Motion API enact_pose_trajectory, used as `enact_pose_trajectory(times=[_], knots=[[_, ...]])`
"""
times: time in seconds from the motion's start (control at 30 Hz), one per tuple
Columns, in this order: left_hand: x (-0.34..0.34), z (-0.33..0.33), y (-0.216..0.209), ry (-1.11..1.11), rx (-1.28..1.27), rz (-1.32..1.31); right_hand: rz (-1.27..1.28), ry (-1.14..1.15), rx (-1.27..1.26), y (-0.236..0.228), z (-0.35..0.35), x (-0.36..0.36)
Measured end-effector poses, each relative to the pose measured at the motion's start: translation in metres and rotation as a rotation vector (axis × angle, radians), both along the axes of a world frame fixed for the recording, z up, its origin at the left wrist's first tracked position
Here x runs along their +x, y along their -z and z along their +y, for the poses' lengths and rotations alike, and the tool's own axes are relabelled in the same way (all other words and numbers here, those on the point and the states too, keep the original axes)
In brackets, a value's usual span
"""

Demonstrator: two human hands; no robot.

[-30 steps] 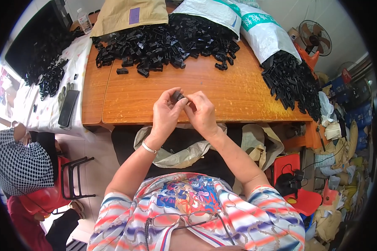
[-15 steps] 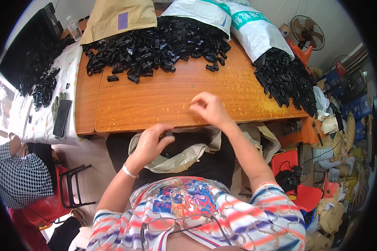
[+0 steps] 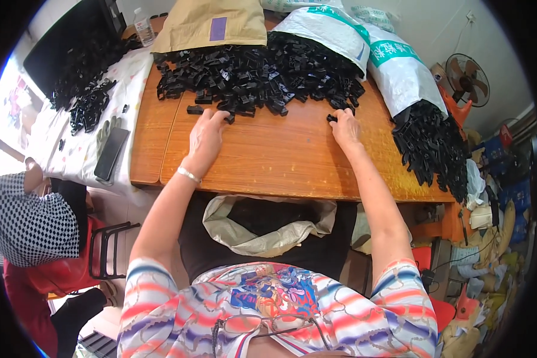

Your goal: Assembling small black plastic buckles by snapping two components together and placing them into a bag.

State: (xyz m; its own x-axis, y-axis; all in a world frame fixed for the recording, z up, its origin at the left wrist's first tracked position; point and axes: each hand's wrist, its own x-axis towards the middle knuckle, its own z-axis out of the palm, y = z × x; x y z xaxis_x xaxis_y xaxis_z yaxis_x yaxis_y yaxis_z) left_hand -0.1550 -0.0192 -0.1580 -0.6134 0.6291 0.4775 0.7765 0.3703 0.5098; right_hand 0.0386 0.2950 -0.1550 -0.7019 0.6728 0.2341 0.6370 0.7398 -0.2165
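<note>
A heap of small black plastic parts (image 3: 250, 77) spills across the far side of the wooden table. My left hand (image 3: 206, 140) reaches to its near edge, with thumb and fingertips closed on one black plastic part (image 3: 229, 118). Farther right, my right hand (image 3: 346, 128) pinches another black plastic part (image 3: 332, 118) just short of the heap. Fingers partly cover both pieces. Across my lap, below the table edge, a pale woven sack (image 3: 244, 241) lies with its mouth spread wide and a dark inside.
Behind the heap lie a brown paper sack (image 3: 206, 27) and a white sack (image 3: 325, 36). Another white sack (image 3: 406, 77) spills longer black pieces (image 3: 429, 143) at the right. A dark phone (image 3: 111, 155) rests on the left cloth. Someone in a checkered garment (image 3: 36, 224) sits at left.
Both hands have moved forward from near the table's front edge to the near side of the heap. Each now grips a black part there. The whole view has shifted.
</note>
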Motion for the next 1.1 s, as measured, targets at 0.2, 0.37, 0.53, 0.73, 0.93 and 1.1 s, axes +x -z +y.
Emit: enact_pose_trajectory(times=[0.2, 0.37, 0.53, 0.73, 0.93, 1.1], knots=[[-0.022, 0.014, -0.007, 0.022, -0.181, 0.222, 0.041, -0.077, -0.118, -0.001, -0.019, 0.015], [-0.018, 0.009, -0.010, 0.113, -0.179, 0.165, 0.014, -0.157, -0.296, -0.017, -0.055, 0.026], [-0.002, 0.006, 0.013, 0.024, 0.085, -0.285, 0.227, -0.323, -0.545, -0.001, -0.093, 0.024], [0.064, 0.017, 0.005, 0.150, 0.328, -1.138, 0.573, -0.424, -0.918, -0.027, -0.167, 0.003], [0.094, 0.016, -0.007, 0.438, 0.486, -1.257, 0.618, -0.382, -0.819, -0.032, -0.175, 0.005], [0.092, 0.008, -0.007, 0.406, 0.518, -1.416, 0.665, -0.375, -0.848, -0.025, -0.178, 0.011]])
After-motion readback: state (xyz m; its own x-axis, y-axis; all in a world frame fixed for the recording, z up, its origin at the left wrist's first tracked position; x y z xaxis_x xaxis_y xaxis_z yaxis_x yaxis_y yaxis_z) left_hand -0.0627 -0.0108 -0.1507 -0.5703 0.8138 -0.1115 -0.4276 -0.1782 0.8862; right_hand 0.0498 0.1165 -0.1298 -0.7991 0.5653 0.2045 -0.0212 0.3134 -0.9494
